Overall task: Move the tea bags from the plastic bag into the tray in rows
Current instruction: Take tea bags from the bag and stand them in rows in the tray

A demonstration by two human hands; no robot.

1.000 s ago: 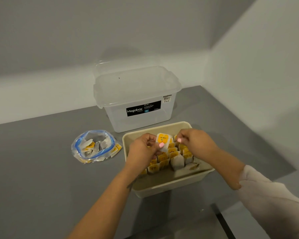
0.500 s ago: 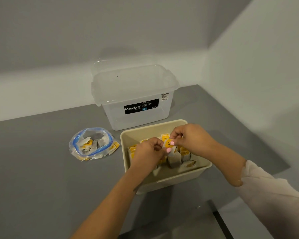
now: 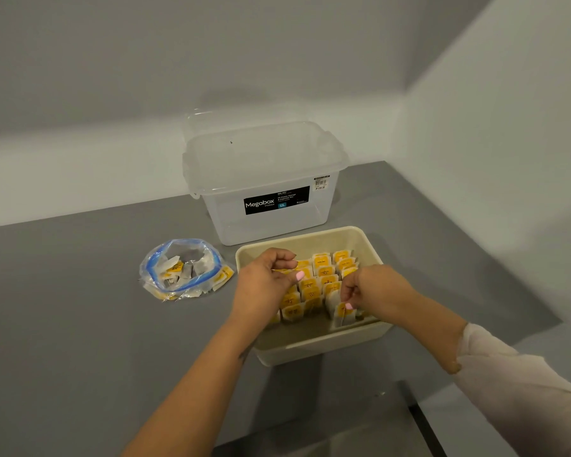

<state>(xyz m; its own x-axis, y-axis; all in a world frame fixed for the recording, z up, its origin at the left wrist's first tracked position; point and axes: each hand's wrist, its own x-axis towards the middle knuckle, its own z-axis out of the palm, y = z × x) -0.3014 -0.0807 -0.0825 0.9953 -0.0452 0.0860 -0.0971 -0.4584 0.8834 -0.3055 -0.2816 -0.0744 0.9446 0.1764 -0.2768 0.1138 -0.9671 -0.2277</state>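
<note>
Centrally, a cream tray [image 3: 370, 240] with rounded corners and smooth, matte walls is sitting on a flat grey bench [image 3: 63, 324]. Small paper tea bags [image 3: 322, 268] with yellow-orange tags are standing upright inside it in several close rows running from the far wall toward the person; the dark print on the tags is too small to read. The near part of the tray floor is showing bare.

The left hand [image 3: 264, 285] is hovering over the left rows with its fingers curled and its thumb meeting the fingertips; whether anything is being pinched there cannot be told. The right hand [image 3: 373, 288] is reaching into the near right corner of the tray, its thumb and fingers pinching the top of one tea bag [image 3: 343, 315] that is standing at the front of the right-hand row. A pale, soft sleeve [image 3: 524, 390] is covering the right forearm, while the left forearm is bare.

To the left of the tray, a crinkled clear plastic bag [image 3: 182, 268] with a blue zip strip is lying open on the bench, holding a loose heap of further tea bags.

Behind the tray, a translucent, rectangular storage box [image 3: 264, 183] with a lid on top is standing near the wall. Its black label [image 3: 276, 200] is reading "Megabox STORAGE" and "12L"; a small white price sticker [image 3: 321, 183] with a barcode is sitting at the upper right of the front face, its figures blurred.
</note>
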